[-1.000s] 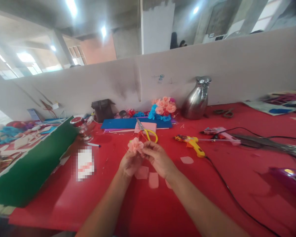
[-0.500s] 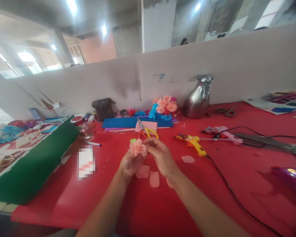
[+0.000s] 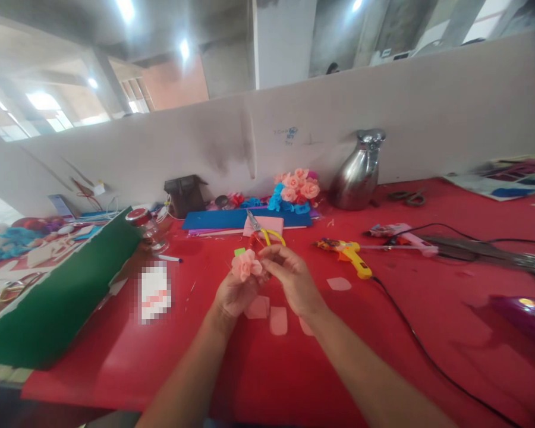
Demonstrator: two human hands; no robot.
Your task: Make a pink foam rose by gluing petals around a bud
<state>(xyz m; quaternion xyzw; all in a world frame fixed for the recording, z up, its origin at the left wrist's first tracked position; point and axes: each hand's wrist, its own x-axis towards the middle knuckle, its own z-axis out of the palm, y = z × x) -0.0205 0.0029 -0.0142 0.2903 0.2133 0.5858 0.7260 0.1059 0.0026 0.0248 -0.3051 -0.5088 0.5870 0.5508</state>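
Note:
My left hand [image 3: 234, 294] is closed round the base of a small pink paper flower [image 3: 246, 265], holding it up above the red table [image 3: 294, 380]. My right hand [image 3: 289, 279] pinches the flower's right side with fingertips pressed together. Several loose pink petal pieces [image 3: 279, 320] lie on the table just below my hands. Yellow-handled scissors [image 3: 264, 233] lie a little beyond the flower.
A yellow glue gun [image 3: 350, 254] with a black cord lies right of my hands, a pink one [image 3: 401, 235] behind it. A green sheet roll [image 3: 57, 297] sits left. A metal jug [image 3: 359, 172], finished flowers [image 3: 296, 190] and blue sheets [image 3: 223, 220] stand by the partition wall.
Both hands have kept hold of the flower and shifted only slightly; a green bit now shows behind it. The camera tilted a little.

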